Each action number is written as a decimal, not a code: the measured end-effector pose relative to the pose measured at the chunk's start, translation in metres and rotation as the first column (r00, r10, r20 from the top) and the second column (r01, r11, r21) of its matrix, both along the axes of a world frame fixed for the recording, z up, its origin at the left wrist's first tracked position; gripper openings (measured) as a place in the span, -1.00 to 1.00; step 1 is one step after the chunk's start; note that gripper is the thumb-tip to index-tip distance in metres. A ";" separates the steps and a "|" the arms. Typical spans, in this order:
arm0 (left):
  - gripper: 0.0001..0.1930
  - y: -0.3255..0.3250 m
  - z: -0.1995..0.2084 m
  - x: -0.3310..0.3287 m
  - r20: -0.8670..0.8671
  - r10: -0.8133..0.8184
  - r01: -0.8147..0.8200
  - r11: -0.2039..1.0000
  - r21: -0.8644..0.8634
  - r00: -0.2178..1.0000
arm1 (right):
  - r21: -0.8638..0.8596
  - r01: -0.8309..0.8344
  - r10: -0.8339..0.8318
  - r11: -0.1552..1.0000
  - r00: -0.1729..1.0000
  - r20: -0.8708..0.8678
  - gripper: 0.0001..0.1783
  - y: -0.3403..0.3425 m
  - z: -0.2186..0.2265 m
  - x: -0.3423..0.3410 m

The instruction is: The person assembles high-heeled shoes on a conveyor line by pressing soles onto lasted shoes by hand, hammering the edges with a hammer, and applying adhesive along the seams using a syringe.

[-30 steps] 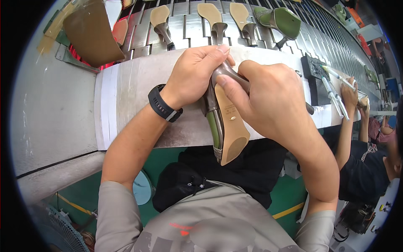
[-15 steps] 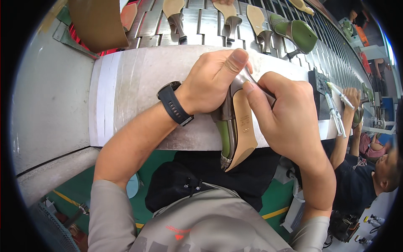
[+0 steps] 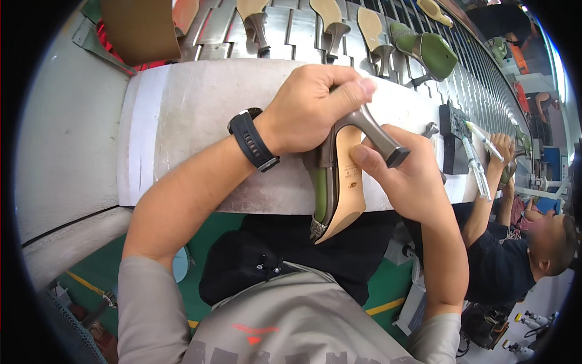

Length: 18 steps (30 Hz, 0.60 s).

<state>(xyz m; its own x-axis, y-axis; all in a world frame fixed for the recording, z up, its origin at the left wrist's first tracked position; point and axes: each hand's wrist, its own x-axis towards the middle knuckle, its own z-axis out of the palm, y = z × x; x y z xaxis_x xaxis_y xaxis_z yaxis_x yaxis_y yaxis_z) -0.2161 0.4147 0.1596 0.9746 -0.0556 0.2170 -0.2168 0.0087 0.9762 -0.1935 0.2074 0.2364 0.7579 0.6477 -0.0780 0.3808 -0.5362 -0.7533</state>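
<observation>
High-heeled shoe point(image 3: 344, 176) first: you've got it sole up, toe poking past the near edge of the pale bench point(image 3: 200, 121). Your left hand point(image 3: 309, 109) is wrapped around its back end; your right hand point(image 3: 405, 173) seems to pinch the side, thumb at the tan outsole point(image 3: 350, 200), fingers mostly hidden — can't tell how hard they press. I'd let the left do the steadying and keep that right thumb flat so the sole doesn't get marked. Mind the brown heel point(image 3: 379, 136) too — its tip overlaps your right hand. Farther right, keep your sleeve off the syringes point(image 3: 478, 170) by the black block point(image 3: 451, 158). More heeled shoes sit beyond, on metal slats point(image 3: 291, 36).
</observation>
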 end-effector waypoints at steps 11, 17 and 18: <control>-0.18 -0.009 -0.016 -0.003 0.102 0.164 -0.154 0.983 -0.103 0.981 | -0.140 0.000 -0.047 0.990 0.941 -0.334 -0.38 0.025 0.003 0.009; -0.19 -0.006 -0.015 -0.001 0.105 0.188 -0.184 0.982 -0.046 0.977 | -0.128 0.050 -0.094 0.990 0.927 -0.362 -0.45 0.023 -0.007 0.010; -0.20 -0.006 -0.015 -0.001 0.098 0.187 -0.183 0.982 -0.048 0.977 | -0.129 0.048 -0.093 0.990 0.927 -0.365 -0.45 0.024 -0.008 0.009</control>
